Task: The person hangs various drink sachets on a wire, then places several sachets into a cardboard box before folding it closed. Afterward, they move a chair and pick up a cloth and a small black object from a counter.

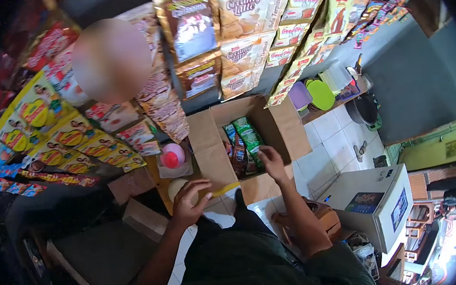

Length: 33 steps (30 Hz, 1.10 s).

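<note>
An open cardboard box (213,146) stands in front of me with its flaps folded outward. Inside lie green sachet packs (248,135) and brown sachet packs (238,155). My left hand (190,202) is open beside the box's near left corner, its fingers apart and nothing held. Over the near right edge of the box, my right hand (273,163) is open with loosely bent fingers, close to the green packs. I see nothing in it.
Strips of coffee sachets (241,11) and yellow sachets (37,105) hang above. A pink bowl (172,156) is left of the box. Green plates (320,95) and a black pan (362,110) are at right. A white fridge-like cabinet (360,199) stands near my right arm.
</note>
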Tool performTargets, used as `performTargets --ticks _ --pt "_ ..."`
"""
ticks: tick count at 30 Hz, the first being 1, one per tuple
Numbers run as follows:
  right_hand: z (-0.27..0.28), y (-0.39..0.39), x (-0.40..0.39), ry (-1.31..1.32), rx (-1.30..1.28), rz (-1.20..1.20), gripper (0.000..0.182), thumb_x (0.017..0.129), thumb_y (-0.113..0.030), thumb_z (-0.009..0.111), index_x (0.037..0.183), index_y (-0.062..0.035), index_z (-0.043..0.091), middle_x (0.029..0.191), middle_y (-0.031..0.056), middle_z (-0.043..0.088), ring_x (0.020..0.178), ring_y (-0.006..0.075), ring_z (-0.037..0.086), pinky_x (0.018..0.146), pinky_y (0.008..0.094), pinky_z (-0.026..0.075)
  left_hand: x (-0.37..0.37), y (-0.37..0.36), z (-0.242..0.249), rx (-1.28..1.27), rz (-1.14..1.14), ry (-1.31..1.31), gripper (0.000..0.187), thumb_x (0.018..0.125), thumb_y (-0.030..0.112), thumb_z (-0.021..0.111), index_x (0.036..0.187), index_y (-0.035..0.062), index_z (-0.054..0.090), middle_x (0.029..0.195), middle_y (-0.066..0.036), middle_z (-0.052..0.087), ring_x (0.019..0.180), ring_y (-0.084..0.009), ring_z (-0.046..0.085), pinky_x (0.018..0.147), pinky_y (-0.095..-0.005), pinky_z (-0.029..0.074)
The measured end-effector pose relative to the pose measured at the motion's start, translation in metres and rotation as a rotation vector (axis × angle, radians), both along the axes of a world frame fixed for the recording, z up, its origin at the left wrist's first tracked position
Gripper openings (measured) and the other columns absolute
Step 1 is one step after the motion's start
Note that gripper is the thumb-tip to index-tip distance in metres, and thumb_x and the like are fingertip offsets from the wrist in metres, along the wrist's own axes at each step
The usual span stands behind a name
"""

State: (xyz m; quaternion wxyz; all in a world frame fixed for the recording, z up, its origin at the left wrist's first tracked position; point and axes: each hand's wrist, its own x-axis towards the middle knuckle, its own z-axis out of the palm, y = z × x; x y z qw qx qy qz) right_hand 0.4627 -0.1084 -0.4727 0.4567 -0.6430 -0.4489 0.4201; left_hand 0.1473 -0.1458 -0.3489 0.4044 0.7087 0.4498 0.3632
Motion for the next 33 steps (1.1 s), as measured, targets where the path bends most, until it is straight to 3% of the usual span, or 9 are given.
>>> performTargets --ticks 5,13,17,19,21,26,31,32,33 --pt "-0.096 0.028 0.007 -0.271 -0.27 0.259 0.041 0.086 -0.03 0.065 0.114 0.0001 0.059 0.104 0.0146 0.066 0.094 0.0227 0.063 0.083 0.0339 0.049 0.047 0.006 -0.028 -0.202 0.061 0.145 0.024 0.083 0.007 0.067 0.106 0.0022 0.063 0.109 -0.014 0.064 0.104 -0.0271 0.061 0.091 -0.0368 0.046" --pt "-0.214 0.074 -0.015 -0.193 -0.424 0.529 0.041 0.084 -0.031 0.064 0.115 -0.0047 0.062 0.103 0.0187 0.067 0.098 0.03 0.064 0.085 0.0375 0.05 0.091 -0.007 -0.063 -0.369 0.222 0.146 0.024 0.084 0.013 0.069 0.107 0.0048 0.064 0.11 -0.012 0.065 0.104 -0.0252 0.062 0.09 -0.0365 0.047" --pt "-0.284 0.086 -0.036 -0.299 -0.358 0.668 0.038 0.087 -0.034 0.059 0.116 -0.0099 0.063 0.107 0.022 0.064 0.102 0.0353 0.062 0.088 0.0403 0.048 0.092 -0.017 -0.071 -0.48 0.268 0.169 0.023 0.084 0.01 0.068 0.106 0.0046 0.064 0.108 -0.012 0.065 0.105 -0.0242 0.062 0.092 -0.0351 0.046" --pt "-0.337 0.086 -0.049 -0.458 0.109 0.461 0.042 0.087 -0.037 0.058 0.118 -0.0086 0.062 0.113 0.0211 0.063 0.108 0.0347 0.06 0.092 0.0394 0.046 0.089 -0.022 -0.076 -0.483 0.287 0.19 0.022 0.084 0.009 0.067 0.106 0.0042 0.065 0.108 -0.011 0.066 0.104 -0.0235 0.062 0.092 -0.0349 0.047" --pt "-0.357 0.088 -0.054 -0.425 -0.042 0.478 0.044 0.087 -0.037 0.059 0.12 -0.0075 0.061 0.116 0.0197 0.062 0.11 0.0329 0.059 0.093 0.0388 0.045 0.085 -0.026 -0.081 -0.472 0.32 0.185 0.022 0.084 0.009 0.067 0.105 0.0039 0.065 0.108 -0.011 0.066 0.104 -0.0233 0.062 0.092 -0.0349 0.047" --pt "-0.378 0.09 -0.061 -0.215 -0.336 0.443 0.051 0.084 -0.037 0.064 0.123 -0.0043 0.059 0.121 0.0167 0.062 0.113 0.0278 0.058 0.096 0.037 0.044 0.08 -0.031 -0.08 -0.513 0.333 0.219 0.022 0.083 0.008 0.067 0.105 0.0042 0.066 0.108 -0.01 0.067 0.103 -0.0228 0.063 0.092 -0.0347 0.047" --pt "-0.288 0.092 -0.048 -0.108 -0.5 0.431 0.047 0.086 -0.037 0.064 0.12 -0.0044 0.062 0.113 0.0155 0.065 0.105 0.0266 0.061 0.095 0.0351 0.044 0.079 -0.034 -0.069 -0.486 0.334 0.22 0.022 0.083 0.009 0.068 0.105 0.0043 0.066 0.108 -0.01 0.067 0.104 -0.0227 0.062 0.093 -0.0347 0.046" --pt "-0.274 0.09 -0.046 -0.115 -0.485 0.426 0.047 0.086 -0.037 0.064 0.12 -0.0044 0.062 0.113 0.0155 0.065 0.105 0.0266 0.061 0.095 0.0351 0.044 0.079 -0.034 -0.066 -0.471 0.331 0.214 0.022 0.083 0.009 0.068 0.105 0.0043 0.066 0.108 -0.01 0.067 0.104 -0.0227 0.062 0.093 -0.0347 0.046" --pt "-0.273 0.085 -0.043 -0.4 -0.208 0.368 0.045 0.087 -0.036 0.064 0.119 -0.0038 0.063 0.11 0.0143 0.066 0.101 0.0241 0.062 0.093 0.0335 0.045 0.079 -0.033 -0.064 -0.458 0.327 0.206 0.021 0.084 0.009 0.068 0.104 0.0043 0.066 0.108 -0.01 0.066 0.104 -0.0228 0.062 0.093 -0.0348 0.046"
